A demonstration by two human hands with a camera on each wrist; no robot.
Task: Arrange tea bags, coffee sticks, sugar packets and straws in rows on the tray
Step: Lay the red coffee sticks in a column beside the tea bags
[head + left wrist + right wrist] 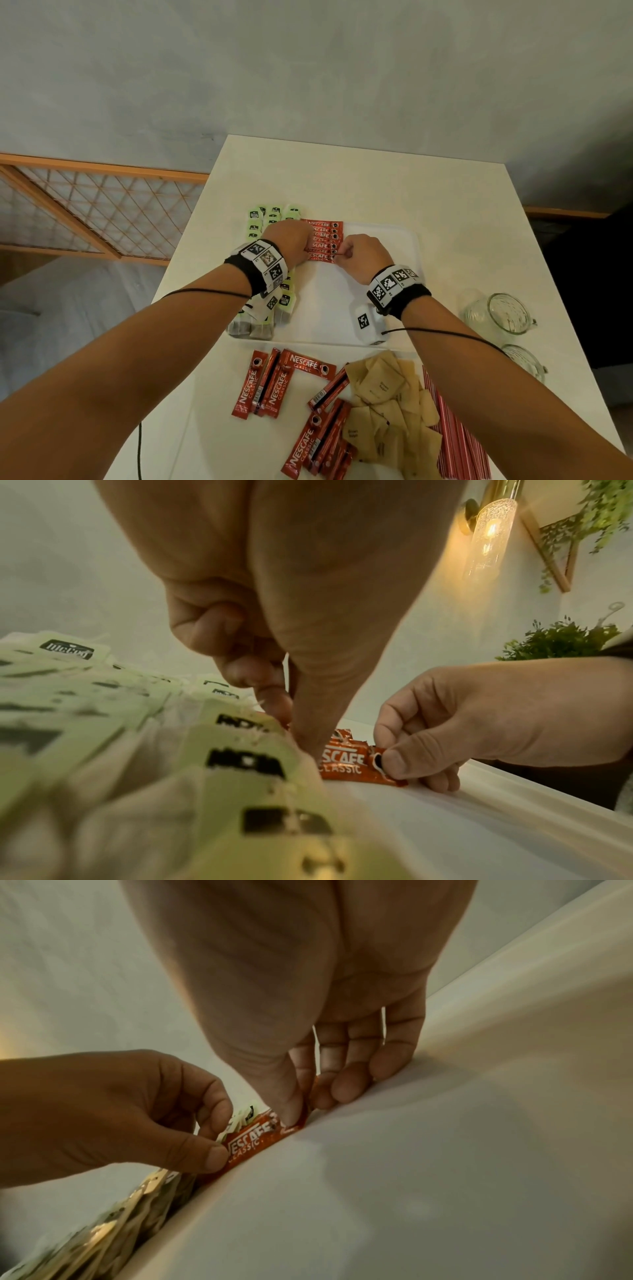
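Observation:
A white tray [383, 240] lies mid-table. Green tea bags [270, 219] run in a row down its left side. Beside them sits a row of red coffee sticks [323, 240]. My left hand [291, 245] pinches the left end of the nearest stick [346, 764], thumb pressing down. At the same stick's right end [260, 1139] my right hand [359, 255] pinches with thumb and forefinger. Loose coffee sticks [274, 383], brown sugar packets [387, 404] and red striped straws [452, 435] lie on the table in front of the tray.
Two glass jars [507, 313] [524, 359] stand at the table's right edge. A wooden lattice rail [96, 209] runs off to the left. Bare tray floor [342, 301] stretches right of the sticks. A wall lamp [489, 534] and plants show in the left wrist view.

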